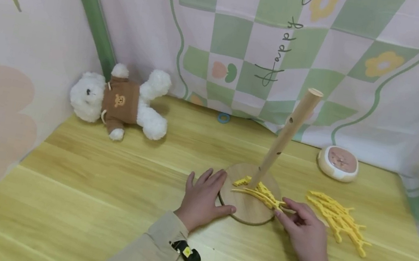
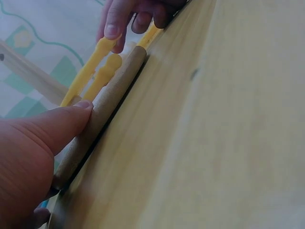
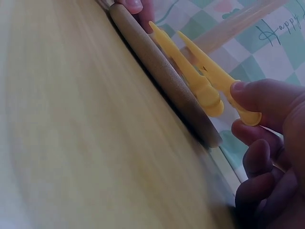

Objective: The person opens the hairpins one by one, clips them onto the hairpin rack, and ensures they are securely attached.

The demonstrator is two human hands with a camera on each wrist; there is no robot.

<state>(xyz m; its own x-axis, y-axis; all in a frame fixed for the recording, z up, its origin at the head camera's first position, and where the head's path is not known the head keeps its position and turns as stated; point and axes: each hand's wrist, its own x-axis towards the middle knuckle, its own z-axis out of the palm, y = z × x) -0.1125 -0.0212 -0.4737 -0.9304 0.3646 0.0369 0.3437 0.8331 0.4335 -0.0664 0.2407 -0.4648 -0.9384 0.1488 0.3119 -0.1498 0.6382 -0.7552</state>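
Observation:
A round wooden base point(image 1: 247, 214) lies flat on the table, with a wooden pole point(image 1: 286, 136) rising from it at a lean in the head view; dark holes dot the pole. My left hand point(image 1: 202, 201) rests at the base's left edge, fingers spread and thumb on the rim. Between thumb and fingertips, my right hand point(image 1: 306, 236) pinches the end of a yellow plastic branch point(image 3: 224, 82) above the base's right side. Another yellow branch piece point(image 3: 206, 94) lies on the base under it. Around the pole's foot, overlapping yellow parts are hard to tell apart.
Several yellow branch pieces point(image 1: 338, 219) lie in a pile to the right of the base. A round pink-and-white object point(image 1: 338, 163) sits at the back right. At the back left lies a plush toy point(image 1: 120, 102); a small blue ring point(image 1: 223, 118) is near the curtain point(image 1: 229, 37).

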